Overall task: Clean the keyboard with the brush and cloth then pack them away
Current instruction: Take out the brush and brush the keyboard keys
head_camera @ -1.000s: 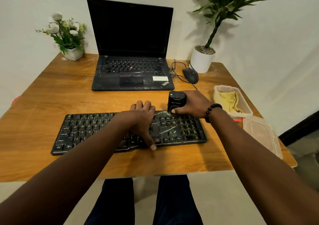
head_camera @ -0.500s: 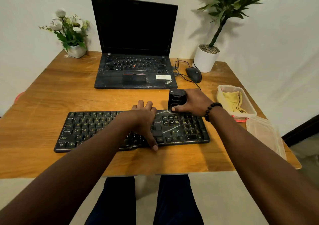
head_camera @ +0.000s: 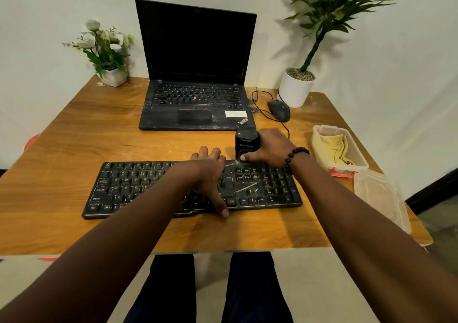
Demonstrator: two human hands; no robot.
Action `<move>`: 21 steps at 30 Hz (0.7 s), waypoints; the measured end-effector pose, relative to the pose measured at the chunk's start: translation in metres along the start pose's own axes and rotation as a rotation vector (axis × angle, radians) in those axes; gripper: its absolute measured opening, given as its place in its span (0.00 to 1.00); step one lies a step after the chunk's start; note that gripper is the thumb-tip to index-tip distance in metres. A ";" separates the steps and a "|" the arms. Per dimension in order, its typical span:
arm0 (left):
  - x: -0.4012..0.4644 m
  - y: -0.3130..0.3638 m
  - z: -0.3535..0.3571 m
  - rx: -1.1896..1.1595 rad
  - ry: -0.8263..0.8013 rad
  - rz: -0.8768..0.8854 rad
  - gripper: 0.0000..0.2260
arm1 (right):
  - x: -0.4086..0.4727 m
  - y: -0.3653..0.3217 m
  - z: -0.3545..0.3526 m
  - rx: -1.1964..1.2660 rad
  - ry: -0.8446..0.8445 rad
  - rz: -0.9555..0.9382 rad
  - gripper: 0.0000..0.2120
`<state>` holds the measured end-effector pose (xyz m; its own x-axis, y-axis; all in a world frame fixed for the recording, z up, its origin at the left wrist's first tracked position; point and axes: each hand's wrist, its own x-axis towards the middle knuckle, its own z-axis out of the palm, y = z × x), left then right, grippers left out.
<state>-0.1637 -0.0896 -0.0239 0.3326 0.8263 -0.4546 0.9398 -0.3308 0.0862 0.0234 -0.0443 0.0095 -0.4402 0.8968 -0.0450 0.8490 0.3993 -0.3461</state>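
Wooden desk against a plain wall, laptop at the far side. Keyboard sits near me, my left hand flat on it, pinning it. My right hand grips the black brush at its far right edge, so I'm mid-brushing. Next I'd sweep across the keys. Cloth waits in the tub at right.

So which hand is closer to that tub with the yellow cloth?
The right hand, gripping the brush just left of the tub. The left hand rests farther away, mid-keyboard.
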 end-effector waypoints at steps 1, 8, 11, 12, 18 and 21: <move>0.000 0.000 0.000 0.004 0.001 0.000 0.64 | 0.003 -0.002 -0.001 -0.049 0.044 0.004 0.22; 0.000 -0.001 0.000 -0.001 0.006 0.001 0.64 | 0.005 -0.010 -0.002 -0.028 -0.037 -0.067 0.21; -0.001 0.000 0.000 0.000 -0.001 -0.005 0.65 | 0.014 -0.011 -0.004 -0.015 -0.024 -0.070 0.20; -0.001 0.000 0.001 -0.002 0.000 -0.005 0.65 | 0.015 -0.011 -0.003 -0.028 -0.039 -0.062 0.20; -0.003 -0.001 0.001 0.001 0.014 0.007 0.64 | 0.009 0.002 0.001 0.060 0.089 0.013 0.22; -0.004 -0.001 0.001 0.007 0.020 0.018 0.64 | 0.000 -0.001 0.006 0.195 0.062 0.029 0.24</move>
<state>-0.1663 -0.0926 -0.0232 0.3506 0.8293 -0.4352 0.9332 -0.3486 0.0876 0.0209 -0.0456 0.0041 -0.3923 0.9198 -0.0024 0.7860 0.3339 -0.5203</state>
